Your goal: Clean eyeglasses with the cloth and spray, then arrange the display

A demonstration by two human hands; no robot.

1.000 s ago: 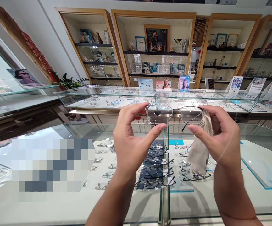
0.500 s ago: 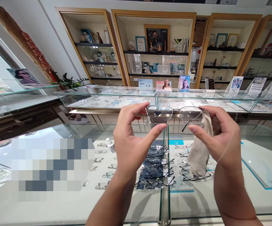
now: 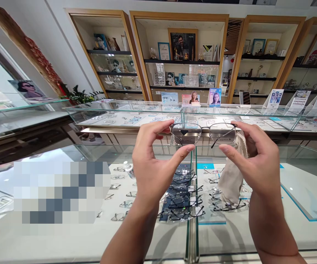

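A pair of thin metal-framed eyeglasses (image 3: 205,127) is held up level above the glass counter, between both hands. My left hand (image 3: 155,161) grips the left end of the frame by the fingertips, its thumb stretched out below the lens. At the opposite end, my right hand (image 3: 257,157) has its fingers on the right hinge area. A beige cleaning cloth (image 3: 231,179) hangs from that same hand, partly hidden behind its thumb. Both lenses are see-through, and the temples point away from me.
Rows of eyeglasses (image 3: 184,201) lie below my hands on the glass display counter (image 3: 158,253). A small white bottle (image 3: 129,169) stands beside my left wrist. Farther off run another display case (image 3: 147,129) and wooden shelves (image 3: 179,16). A pixelated patch covers the left side.
The eyeglasses have tilted very slightly. Both hands keep nearly the same place and grip, and the cloth has barely shifted.
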